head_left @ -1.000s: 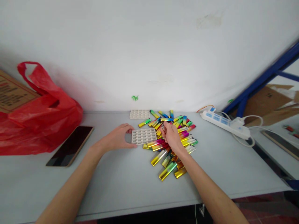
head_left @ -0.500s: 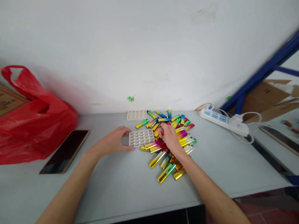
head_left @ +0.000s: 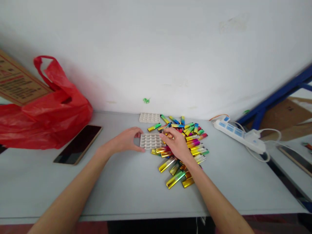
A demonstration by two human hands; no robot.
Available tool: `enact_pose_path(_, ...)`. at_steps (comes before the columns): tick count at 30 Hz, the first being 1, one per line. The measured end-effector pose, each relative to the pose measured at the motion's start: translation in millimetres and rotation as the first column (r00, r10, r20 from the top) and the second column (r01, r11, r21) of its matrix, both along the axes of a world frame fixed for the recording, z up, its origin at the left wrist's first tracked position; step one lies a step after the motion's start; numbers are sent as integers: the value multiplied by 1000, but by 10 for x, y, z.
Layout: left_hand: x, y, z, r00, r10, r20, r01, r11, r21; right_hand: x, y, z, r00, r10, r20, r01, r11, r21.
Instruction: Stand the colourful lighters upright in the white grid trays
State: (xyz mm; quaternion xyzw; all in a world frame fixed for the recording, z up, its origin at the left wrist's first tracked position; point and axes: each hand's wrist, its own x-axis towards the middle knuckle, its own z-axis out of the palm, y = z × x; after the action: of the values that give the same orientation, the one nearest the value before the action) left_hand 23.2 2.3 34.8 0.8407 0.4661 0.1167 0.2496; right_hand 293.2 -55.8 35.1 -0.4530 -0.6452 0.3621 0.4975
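A pale tray (head_left: 150, 141) with rows of small hollows lies on the table between my hands. My left hand (head_left: 128, 140) grips its left end, thumb at the near corner and fingers curled at the far one. Over the tray's right edge, my right hand (head_left: 175, 143) has thumb and fingers bent together in a pinch. A small dark tip shows by those fingertips, but what they hold is hidden. Beneath and around this hand spreads a pile of shiny multicoloured lighters (head_left: 175, 179). Farther back sits a second pale tray (head_left: 149, 117) of the same kind.
A red plastic bag (head_left: 56, 113) and a cardboard box (head_left: 20, 81) stand at the left, with a dark phone (head_left: 78, 144) in front. To the right lies a white power strip (head_left: 240, 135) with trailing cables. Behind it is a blue metal frame (head_left: 275, 99).
My right hand has moved left from the lighter pile to the tray's right edge. My left hand stays at the tray. The whole view has shifted slightly.
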Motion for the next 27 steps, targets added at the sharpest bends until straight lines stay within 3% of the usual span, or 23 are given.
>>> enact_pose_path(4, -3, -6, 1, 998, 19, 55, -18, 1000, -24, -65, 14, 120, 984, -82, 158, 65, 992, 107)
enact_pose_path(9, -30, 30, -71, 994, 14, 106, -12, 1000, -24, -281, 188, 231, 972, 25, 236, -37, 998, 47)
enact_pose_path(18, -28, 24, -83, 993, 4, 116, -4, 1000, 3, -577, 509, -20, 852, 68, 519, -158, 979, 131)
enact_pose_path(21, -30, 20, -77, 993, 1, 119, -2, 1000, 2, -535, 537, -35, 830, 76, 553, -196, 967, 161)
enact_pose_path(27, -31, 34, -78, 995, -15, 102, 14, 1000, 18, -545, 561, -4, 804, 178, 567, -261, 963, 68)
